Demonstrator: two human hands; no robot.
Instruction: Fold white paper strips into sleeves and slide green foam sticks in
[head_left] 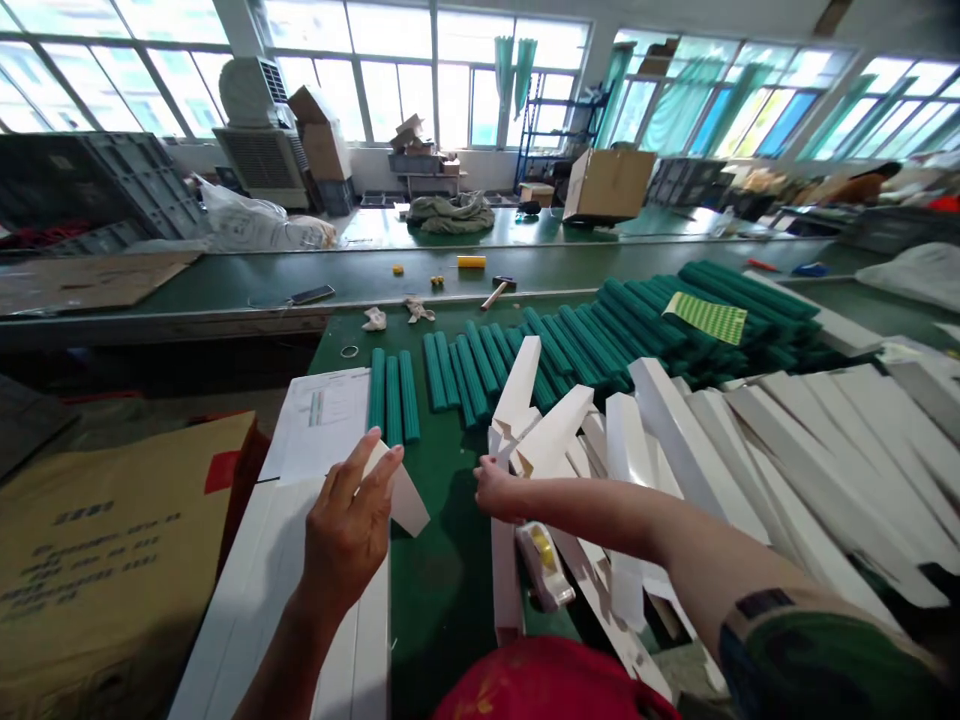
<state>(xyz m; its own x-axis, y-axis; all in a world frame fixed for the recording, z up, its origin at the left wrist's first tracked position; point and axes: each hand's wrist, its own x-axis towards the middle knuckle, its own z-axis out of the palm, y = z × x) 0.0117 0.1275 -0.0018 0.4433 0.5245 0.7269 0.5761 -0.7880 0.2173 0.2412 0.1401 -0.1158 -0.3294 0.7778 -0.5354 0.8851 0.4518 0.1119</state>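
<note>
My left hand (347,528) pinches the end of a long white folded carton (409,502) near the table's front, above a stack of flat white cartons (247,590). My right hand (493,487) reaches across and grips the end flap of another long white carton (525,400) that leans up from a heap of the same cartons (750,450). Just beyond the hands, green foam rods (392,395) lie side by side on the green table (442,560). A tape dispenser (544,565) lies under my right forearm.
A large pile of green rods (675,320) fills the table's right back, with a green dotted sheet (706,318) on top. A printed paper (322,420) lies at left. A brown cardboard box (97,560) stands at the left. A hammer (497,290) and phone (313,294) lie on the far conveyor.
</note>
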